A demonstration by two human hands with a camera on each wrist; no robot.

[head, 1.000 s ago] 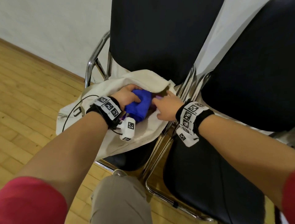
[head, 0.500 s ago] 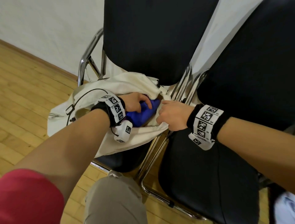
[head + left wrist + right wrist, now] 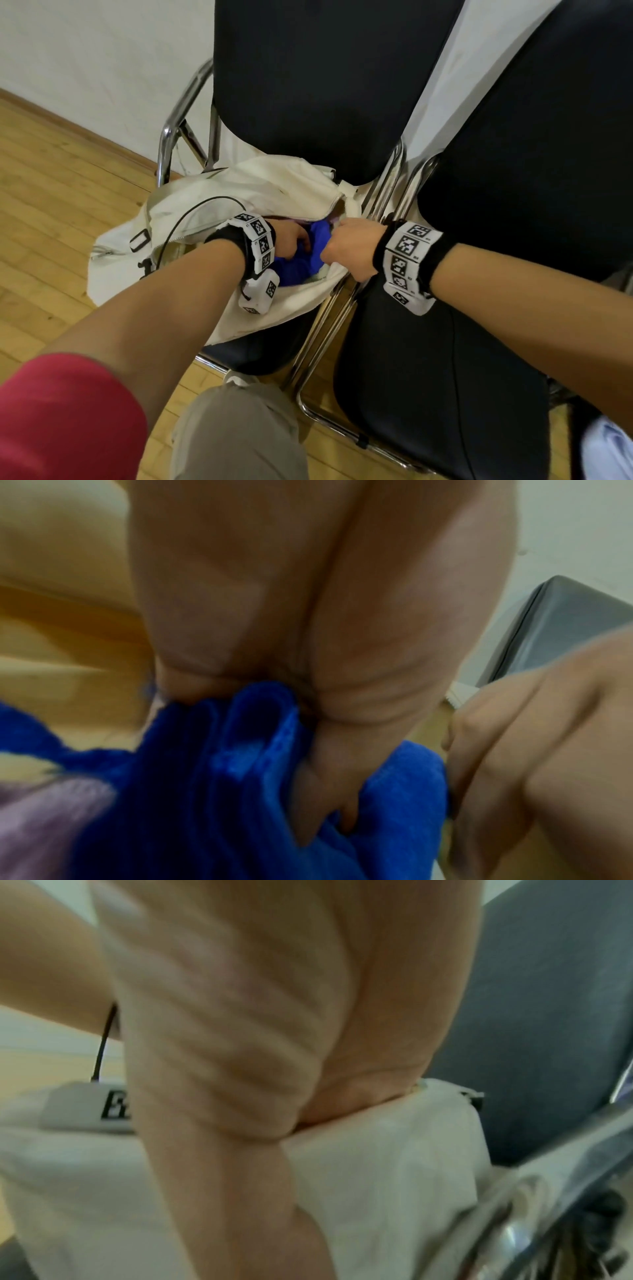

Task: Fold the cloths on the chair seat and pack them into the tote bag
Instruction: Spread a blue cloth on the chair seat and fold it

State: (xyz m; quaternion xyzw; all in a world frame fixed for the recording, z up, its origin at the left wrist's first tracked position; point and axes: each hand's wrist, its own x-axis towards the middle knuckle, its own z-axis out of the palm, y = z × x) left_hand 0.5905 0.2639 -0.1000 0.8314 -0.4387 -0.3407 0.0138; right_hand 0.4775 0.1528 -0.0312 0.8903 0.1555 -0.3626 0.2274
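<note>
A cream tote bag (image 3: pixel 260 181) lies on the seat of the left black chair (image 3: pixel 308 85), its mouth facing right. Inside the mouth sits a folded blue cloth (image 3: pixel 305 260) (image 3: pixel 240 764). My left hand (image 3: pixel 294 240) reaches into the bag and grips the blue cloth. A lilac cloth (image 3: pixel 44 818) lies beneath it in the bag. My right hand (image 3: pixel 349 250) grips the near edge of the bag's mouth (image 3: pixel 377 1150) and holds it up. Both hands' fingertips are hidden in the head view.
A second black chair (image 3: pixel 445 377) stands close on the right, chrome frames (image 3: pixel 346 308) almost touching. A pale blue cloth (image 3: pixel 606 448) shows at the lower right corner. A black cable (image 3: pixel 191 216) loops over the bag. Wooden floor (image 3: pixel 51 192) lies left.
My left hand pushed the blue cloth deeper into the bag, and less of it shows now. My right hand went from resting on the bag's edge to gripping it.
</note>
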